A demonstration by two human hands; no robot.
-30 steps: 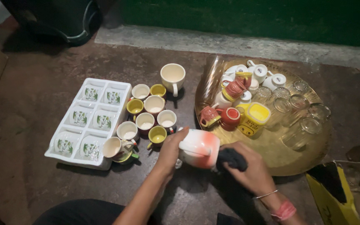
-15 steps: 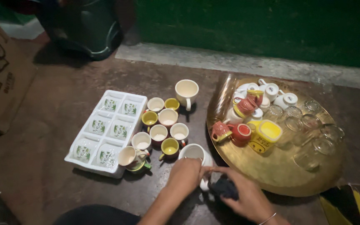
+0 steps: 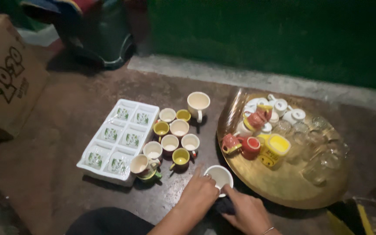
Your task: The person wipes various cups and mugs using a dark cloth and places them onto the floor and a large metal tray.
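Head view looked down on a dark floor (image 3: 57,113) where a white mug (image 3: 219,178) stood upright, its mouth pointing straight up and its long axis vertical. The mug sat just beside the near left edge of a round brass tray (image 3: 283,182), and below a cluster of small cups (image 3: 172,135). Its handle could not be made out.

The left hand (image 3: 202,195) curled loosely over the mug's left rim, with the index finger stretched out along the rim's edge; it touched the mug rather than gripped it firmly. The right hand (image 3: 246,213) lay just right of the mug, its fingers closed over a dark cloth (image 3: 225,205) pressed to the floor by the mug's base.

A white moulded tray (image 3: 120,139) with six compartments holding patterned cups lay to the left. A larger cream mug (image 3: 198,104) stood above the small cups. On the brass tray sat red and yellow mugs (image 3: 251,146), white cups and clear glasses (image 3: 323,148). A cardboard box (image 3: 5,74) stood at far left.
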